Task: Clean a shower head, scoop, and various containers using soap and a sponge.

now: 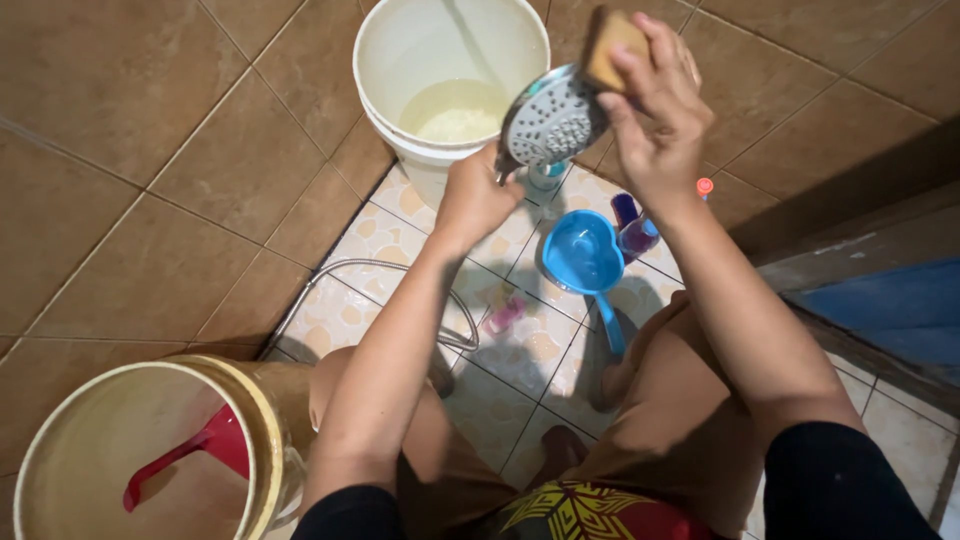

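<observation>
Head view shows the left hand (478,197) gripping the shower head (550,120) by its handle, face tilted up-right, while the right hand (655,110) presses a sponge (612,48) against its upper rim above the white bucket (400,40).

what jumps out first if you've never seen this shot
At top centre, the left hand grips a round chrome shower head by its handle while the right hand presses a tan rectangular sponge against its rim. Behind them stands a white plastic bucket holding some water, and a blue plastic dipper lies on the patterned floor tiles below.
</observation>
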